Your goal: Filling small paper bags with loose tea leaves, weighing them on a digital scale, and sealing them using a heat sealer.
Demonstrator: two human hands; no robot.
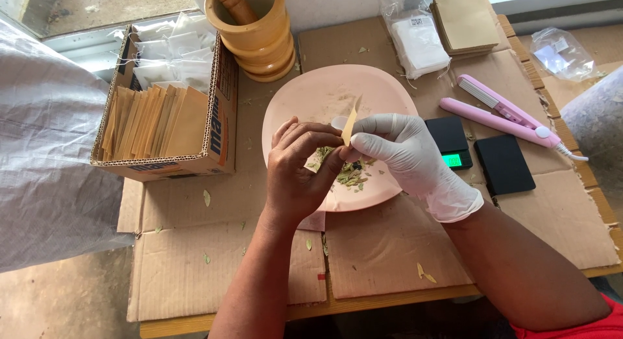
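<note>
Hands hide dried leaves (350, 173) — pestle (235, 2) cut off (top edge).

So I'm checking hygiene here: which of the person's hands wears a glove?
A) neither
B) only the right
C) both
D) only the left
B: the right hand is covered by a white glove, while the left hand is bare; the two meet at a small tan paper packet over the pink plate.

Both hands, left (295, 173) bare, right (405, 150) gloved, pinch together.
</note>
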